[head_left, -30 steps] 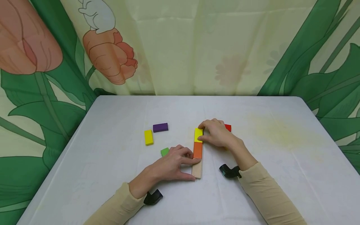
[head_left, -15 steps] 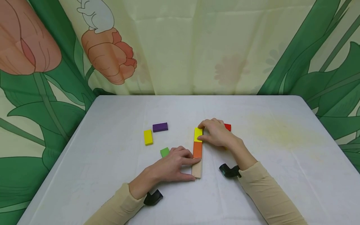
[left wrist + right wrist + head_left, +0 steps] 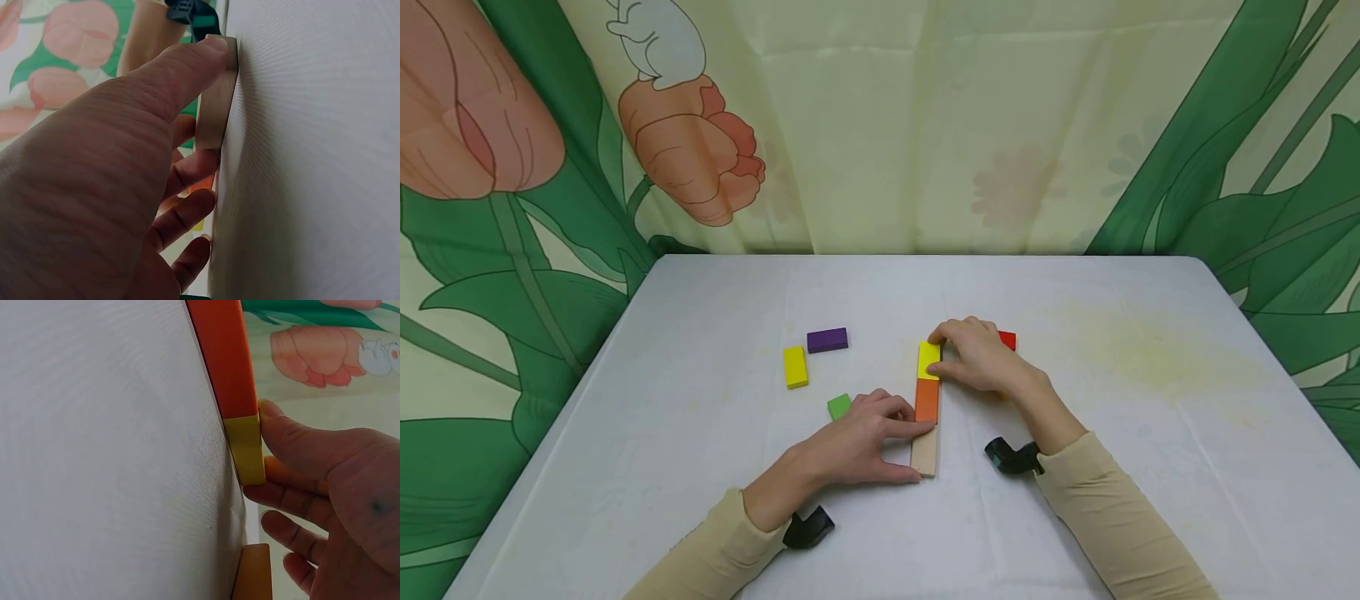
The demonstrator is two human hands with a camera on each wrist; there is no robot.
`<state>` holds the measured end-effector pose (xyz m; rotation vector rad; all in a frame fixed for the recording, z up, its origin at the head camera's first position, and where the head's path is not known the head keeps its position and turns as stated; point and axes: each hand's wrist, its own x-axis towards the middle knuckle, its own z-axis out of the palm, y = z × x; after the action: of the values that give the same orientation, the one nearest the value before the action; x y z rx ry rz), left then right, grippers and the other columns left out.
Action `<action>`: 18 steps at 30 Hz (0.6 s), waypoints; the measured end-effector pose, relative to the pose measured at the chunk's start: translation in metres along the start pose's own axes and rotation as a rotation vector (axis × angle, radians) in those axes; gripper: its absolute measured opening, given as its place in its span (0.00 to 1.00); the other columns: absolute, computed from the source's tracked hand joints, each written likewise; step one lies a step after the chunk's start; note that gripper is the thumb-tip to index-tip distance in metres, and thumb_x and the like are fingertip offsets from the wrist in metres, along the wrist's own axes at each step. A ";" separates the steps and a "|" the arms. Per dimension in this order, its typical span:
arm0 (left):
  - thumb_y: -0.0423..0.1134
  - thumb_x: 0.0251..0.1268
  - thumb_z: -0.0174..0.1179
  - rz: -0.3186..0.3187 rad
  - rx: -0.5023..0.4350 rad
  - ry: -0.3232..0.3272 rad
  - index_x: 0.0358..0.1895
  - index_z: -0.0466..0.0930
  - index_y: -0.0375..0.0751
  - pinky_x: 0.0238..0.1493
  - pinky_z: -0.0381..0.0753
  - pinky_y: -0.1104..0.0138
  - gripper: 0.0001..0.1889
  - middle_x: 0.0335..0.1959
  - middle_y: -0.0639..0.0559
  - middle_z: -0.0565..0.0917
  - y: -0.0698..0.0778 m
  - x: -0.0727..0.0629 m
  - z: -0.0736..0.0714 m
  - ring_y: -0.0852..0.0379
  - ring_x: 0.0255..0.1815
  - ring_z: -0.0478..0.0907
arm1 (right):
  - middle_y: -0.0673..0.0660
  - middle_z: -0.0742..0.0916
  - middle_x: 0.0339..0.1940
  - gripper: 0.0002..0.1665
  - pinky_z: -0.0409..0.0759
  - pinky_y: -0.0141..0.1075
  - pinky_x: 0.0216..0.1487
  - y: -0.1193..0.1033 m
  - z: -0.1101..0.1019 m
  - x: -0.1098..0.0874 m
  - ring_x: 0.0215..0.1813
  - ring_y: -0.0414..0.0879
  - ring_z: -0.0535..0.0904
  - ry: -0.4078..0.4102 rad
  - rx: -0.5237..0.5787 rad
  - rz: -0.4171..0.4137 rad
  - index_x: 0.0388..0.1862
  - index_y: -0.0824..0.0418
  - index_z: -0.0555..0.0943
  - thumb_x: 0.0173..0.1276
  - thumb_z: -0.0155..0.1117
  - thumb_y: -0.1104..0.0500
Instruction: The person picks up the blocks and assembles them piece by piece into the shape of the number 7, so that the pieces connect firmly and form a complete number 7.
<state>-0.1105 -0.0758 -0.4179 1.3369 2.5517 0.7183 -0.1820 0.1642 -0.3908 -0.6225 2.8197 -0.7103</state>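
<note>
A plain wooden block [image 3: 924, 452], an orange block [image 3: 927, 401] and a yellow block [image 3: 928, 360] lie end to end in a straight row running away from the person. My left hand [image 3: 868, 437] holds the plain block by its ends, thumb at the near end and index finger where it meets the orange one. In the left wrist view the thumb presses on the end of the plain block [image 3: 215, 112]. At the far end, my right hand [image 3: 977, 354] pinches the yellow block, its thumb on top and a finger at the far end in the right wrist view [image 3: 247, 450].
Left of the row lie a purple block [image 3: 827, 340], a second yellow block [image 3: 796, 367] and a green block [image 3: 839, 406] partly behind the left hand. A red block [image 3: 1009, 341] shows past the right hand. An orange-brown block [image 3: 253, 572] stands low in the right wrist view.
</note>
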 end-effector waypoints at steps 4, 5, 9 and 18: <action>0.56 0.59 0.73 -0.006 0.001 -0.001 0.67 0.80 0.53 0.55 0.68 0.63 0.32 0.53 0.57 0.79 0.000 0.000 -0.001 0.59 0.55 0.67 | 0.57 0.84 0.54 0.27 0.57 0.56 0.67 -0.001 -0.001 0.000 0.59 0.57 0.72 -0.004 0.004 0.010 0.58 0.63 0.81 0.64 0.75 0.51; 0.56 0.59 0.73 -0.007 0.001 -0.002 0.67 0.80 0.53 0.55 0.68 0.63 0.32 0.53 0.57 0.79 0.001 0.000 -0.001 0.59 0.55 0.67 | 0.57 0.84 0.54 0.27 0.58 0.56 0.67 -0.001 -0.001 -0.001 0.59 0.57 0.72 -0.005 0.006 0.012 0.58 0.63 0.81 0.64 0.75 0.51; 0.56 0.60 0.72 -0.011 0.005 -0.012 0.67 0.80 0.54 0.55 0.69 0.63 0.31 0.53 0.57 0.79 0.001 -0.002 -0.001 0.59 0.55 0.68 | 0.57 0.83 0.54 0.27 0.58 0.55 0.68 -0.002 0.000 -0.002 0.59 0.57 0.72 -0.013 0.021 0.020 0.58 0.63 0.81 0.64 0.75 0.51; 0.58 0.60 0.71 -0.002 0.031 -0.027 0.67 0.79 0.55 0.57 0.67 0.61 0.31 0.54 0.58 0.79 0.003 -0.004 -0.002 0.60 0.55 0.67 | 0.57 0.83 0.54 0.27 0.59 0.55 0.67 -0.004 0.001 -0.006 0.58 0.56 0.72 -0.008 0.016 0.024 0.57 0.63 0.81 0.64 0.75 0.51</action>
<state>-0.1064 -0.0780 -0.4149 1.3439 2.5531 0.6580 -0.1752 0.1628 -0.3897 -0.5869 2.8068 -0.7239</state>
